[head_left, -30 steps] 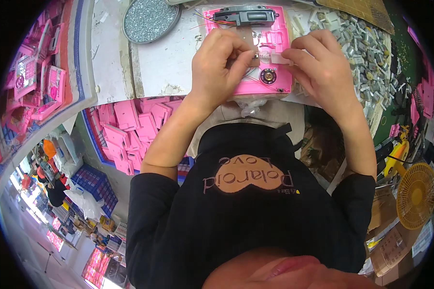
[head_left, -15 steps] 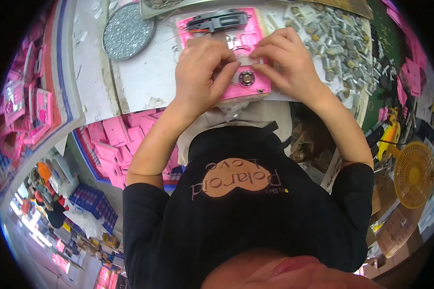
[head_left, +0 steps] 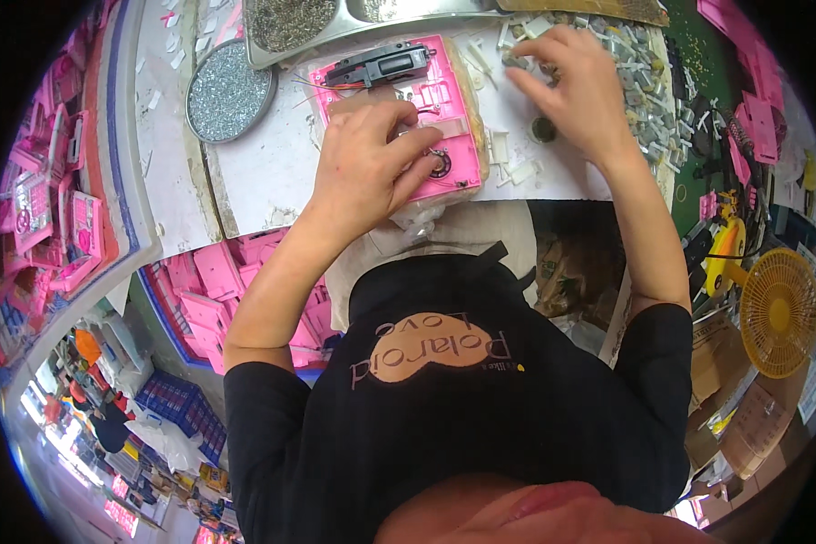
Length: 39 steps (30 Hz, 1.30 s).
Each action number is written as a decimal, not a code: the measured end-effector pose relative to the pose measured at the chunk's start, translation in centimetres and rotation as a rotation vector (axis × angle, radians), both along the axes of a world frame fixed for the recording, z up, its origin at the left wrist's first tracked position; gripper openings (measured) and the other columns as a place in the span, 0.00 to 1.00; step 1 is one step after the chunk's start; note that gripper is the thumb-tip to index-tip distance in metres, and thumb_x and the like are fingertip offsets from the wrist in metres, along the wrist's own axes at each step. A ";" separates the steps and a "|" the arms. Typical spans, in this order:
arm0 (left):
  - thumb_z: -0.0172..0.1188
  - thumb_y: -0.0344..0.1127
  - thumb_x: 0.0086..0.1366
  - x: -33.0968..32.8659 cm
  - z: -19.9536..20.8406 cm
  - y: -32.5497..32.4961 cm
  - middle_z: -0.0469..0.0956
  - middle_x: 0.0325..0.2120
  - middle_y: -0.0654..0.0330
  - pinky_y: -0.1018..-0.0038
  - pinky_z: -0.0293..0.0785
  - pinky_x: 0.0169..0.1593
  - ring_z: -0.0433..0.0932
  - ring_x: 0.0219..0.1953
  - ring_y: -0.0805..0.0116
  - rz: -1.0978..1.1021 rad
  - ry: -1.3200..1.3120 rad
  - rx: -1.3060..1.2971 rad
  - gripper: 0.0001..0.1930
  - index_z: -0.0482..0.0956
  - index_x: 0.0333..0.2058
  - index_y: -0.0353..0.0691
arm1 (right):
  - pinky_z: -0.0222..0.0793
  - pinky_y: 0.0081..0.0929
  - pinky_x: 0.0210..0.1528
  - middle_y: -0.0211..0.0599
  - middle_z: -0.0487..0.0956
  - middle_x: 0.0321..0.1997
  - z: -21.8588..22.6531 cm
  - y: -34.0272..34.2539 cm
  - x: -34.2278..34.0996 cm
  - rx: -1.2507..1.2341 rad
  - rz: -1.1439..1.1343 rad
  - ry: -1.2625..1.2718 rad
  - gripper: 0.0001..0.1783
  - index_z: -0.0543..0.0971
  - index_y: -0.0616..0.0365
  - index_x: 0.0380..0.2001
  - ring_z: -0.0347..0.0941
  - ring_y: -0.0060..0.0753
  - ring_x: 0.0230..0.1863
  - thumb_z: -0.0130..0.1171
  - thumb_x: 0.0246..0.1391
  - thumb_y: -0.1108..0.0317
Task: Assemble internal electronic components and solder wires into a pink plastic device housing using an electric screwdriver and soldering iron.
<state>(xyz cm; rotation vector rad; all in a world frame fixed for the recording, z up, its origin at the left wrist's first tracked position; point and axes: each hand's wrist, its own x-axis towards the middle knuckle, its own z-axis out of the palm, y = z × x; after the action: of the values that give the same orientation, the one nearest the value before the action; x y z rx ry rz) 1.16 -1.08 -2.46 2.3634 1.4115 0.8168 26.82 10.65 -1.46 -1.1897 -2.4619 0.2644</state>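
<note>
A pink plastic casing lies on the worktable in a clear bag or wrap. A black plastic mechanism with thin wires sits in its far end, and a round dark part in its near end. My left hand rests on the casing's left side, fingers bent and gripping it beside a pale translucent strip. Off to the right, my right hand hovers over a heap of small grey and white parts, thumb and forefinger apart, nothing visible between them. Its other fingers are partly hidden.
A round dish of tiny silvery pieces stands left of the casing. Behind it, a metal tray holds small screws. Loose white pieces lie near the table edge. Pink panels fill a bin below left; a yellow fan stands right.
My right hand has left the casing and moved right, over the heap of small parts, its fingers spreading. My left hand stays on the casing. The whole view has shifted slightly.
</note>
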 end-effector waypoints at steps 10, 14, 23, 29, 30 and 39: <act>0.69 0.38 0.65 2.8 3.3 4.2 0.79 0.22 0.61 0.75 0.68 0.25 0.73 0.20 0.76 0.114 -0.573 -0.527 0.13 0.82 0.39 0.33 | 0.73 0.41 0.45 0.37 0.80 0.35 3.1 -1.8 -1.2 0.048 0.083 0.123 0.15 0.81 0.56 0.35 0.76 0.45 0.43 0.71 0.46 0.62; 0.67 0.36 0.68 3.2 5.0 6.4 0.78 0.24 0.66 0.80 0.68 0.26 0.73 0.24 0.82 -0.077 -0.531 -0.874 0.11 0.80 0.39 0.33 | 0.75 0.38 0.40 0.41 0.82 0.32 5.1 -4.2 0.3 -0.279 0.077 0.268 0.15 0.81 0.59 0.35 0.79 0.45 0.36 0.73 0.46 0.65; 0.69 0.39 0.66 9.7 7.0 11.6 0.78 0.22 0.63 0.73 0.71 0.29 0.75 0.24 0.77 -0.774 -0.079 -0.665 0.12 0.80 0.36 0.35 | 0.68 0.20 0.41 0.23 0.75 0.29 3.8 -8.3 7.4 -1.069 -0.149 0.970 0.19 0.78 0.58 0.44 0.72 0.16 0.32 0.70 0.47 0.79; 0.65 0.39 0.61 15.7 0.2 30.0 0.85 0.29 0.52 0.63 0.80 0.38 0.84 0.32 0.59 -0.126 -0.132 -0.047 0.11 0.87 0.36 0.39 | 0.63 0.15 0.43 0.23 0.74 0.40 2.6 -9.1 9.0 -1.037 -0.148 1.207 0.35 0.78 0.61 0.60 0.65 0.15 0.38 0.71 0.46 0.82; 0.64 0.39 0.59 16.7 -0.7 31.8 0.85 0.30 0.46 0.55 0.80 0.40 0.85 0.35 0.46 -0.057 -0.115 0.101 0.11 0.88 0.33 0.39 | 0.63 0.15 0.44 0.24 0.75 0.41 2.7 -9.0 8.9 -1.046 -0.150 1.222 0.33 0.79 0.62 0.59 0.65 0.15 0.39 0.71 0.46 0.82; 0.65 0.42 0.58 19.6 -0.6 32.8 0.87 0.33 0.52 0.56 0.81 0.43 0.86 0.38 0.50 -0.085 0.211 -0.009 0.10 0.90 0.35 0.48 | 0.64 0.16 0.45 0.28 0.78 0.48 1.1 -10.1 10.9 -1.007 -0.193 1.303 0.29 0.80 0.63 0.56 0.67 0.17 0.40 0.71 0.46 0.83</act>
<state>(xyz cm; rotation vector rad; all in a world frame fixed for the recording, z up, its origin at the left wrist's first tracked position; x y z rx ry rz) 20.79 31.71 -3.08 2.5450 1.3754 0.5518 37.74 0.54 -0.32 -0.9732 -0.9887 1.6902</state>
